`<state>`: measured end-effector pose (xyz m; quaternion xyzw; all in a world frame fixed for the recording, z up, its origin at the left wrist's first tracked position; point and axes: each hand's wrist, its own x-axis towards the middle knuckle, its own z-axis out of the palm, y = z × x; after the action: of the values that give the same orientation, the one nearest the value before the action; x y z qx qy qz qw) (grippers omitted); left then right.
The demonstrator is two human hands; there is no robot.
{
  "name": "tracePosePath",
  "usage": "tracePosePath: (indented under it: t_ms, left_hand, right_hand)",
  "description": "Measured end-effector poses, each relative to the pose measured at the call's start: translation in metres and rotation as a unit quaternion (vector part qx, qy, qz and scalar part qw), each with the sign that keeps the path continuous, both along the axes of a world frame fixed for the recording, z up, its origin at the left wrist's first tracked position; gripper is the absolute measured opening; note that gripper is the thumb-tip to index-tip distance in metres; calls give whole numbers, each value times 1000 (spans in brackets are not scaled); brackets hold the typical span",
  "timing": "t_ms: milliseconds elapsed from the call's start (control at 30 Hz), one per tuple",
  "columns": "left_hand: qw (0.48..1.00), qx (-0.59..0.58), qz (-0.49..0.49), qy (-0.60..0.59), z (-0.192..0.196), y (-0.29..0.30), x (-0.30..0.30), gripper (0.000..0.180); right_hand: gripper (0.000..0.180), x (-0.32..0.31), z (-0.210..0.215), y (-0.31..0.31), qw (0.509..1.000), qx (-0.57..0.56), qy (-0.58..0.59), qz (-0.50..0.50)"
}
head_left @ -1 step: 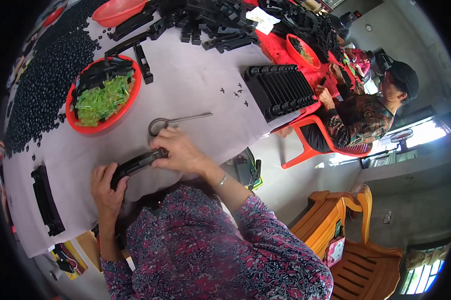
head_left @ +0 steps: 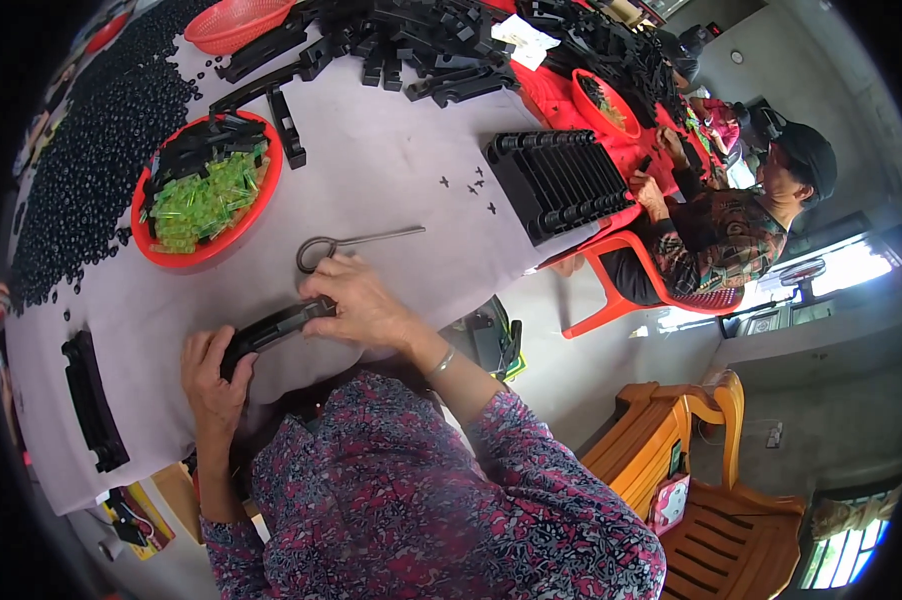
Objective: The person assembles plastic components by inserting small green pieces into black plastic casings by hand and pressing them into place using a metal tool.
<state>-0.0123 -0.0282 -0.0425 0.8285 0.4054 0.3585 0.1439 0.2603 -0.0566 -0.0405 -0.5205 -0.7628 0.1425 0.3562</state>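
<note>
Black plastic strip (head_left: pixel 271 328): head view, lower left of centre; a long, narrow, slightly curved moulded bar lying on the table (head_left: pixel 391 170), held at both ends.
Handling, as I judge it: light and stiff, hard plastic that is smooth but not slippery; unlikely to break, though it may flex if pressed mid-span. Best taken at the ends, as here.
Left hand (head_left: pixel 211 385): lower left; fingers wrapped closed around the strip's near end, thumb on top.
Right hand (head_left: pixel 356 300): centre; curled over the strip's far end, fingertips pressing down on it.
Strip to hands: spans between the two, touching both.
Metal hook tool (head_left: pixel 346 245): just above the right hand, lying free.
Red basket (head_left: pixel 206 190): upper left, holding green pieces and black parts.
Black rack (head_left: pixel 561 180): upper right of centre, well apart.
</note>
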Motion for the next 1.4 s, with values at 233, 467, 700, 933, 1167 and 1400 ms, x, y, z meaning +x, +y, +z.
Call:
tracePosePath:
  t_ms: [233, 467, 700, 933, 1167, 1400]
  left_hand:
    - [1000, 0, -3, -2, 2, 1, 0, 46]
    - [1000, 5, -3, -6, 1, 1, -2, 47]
    - [1000, 10, -5, -5, 2, -2, 0, 45]
    - [1000, 4, -3, 0, 6, -2, 0, 45]
    - [1000, 12, -4, -2, 3, 2, -2, 45]
    - [1000, 7, 2, -2, 3, -2, -9, 43]
  right_hand:
    - [38, 0, 3, -1, 999, -24, 23, 5]
    - [38, 0, 4, 0, 999, -33, 19, 13]
    - [43, 5, 2, -4, 1000, -21, -2, 6]
    - [44, 11, 6, -6, 999, -34, 0, 12]
    - [44, 9, 8, -4, 999, -51, 11, 2]
    - [41, 4, 7, -3, 999, -27, 20, 16]
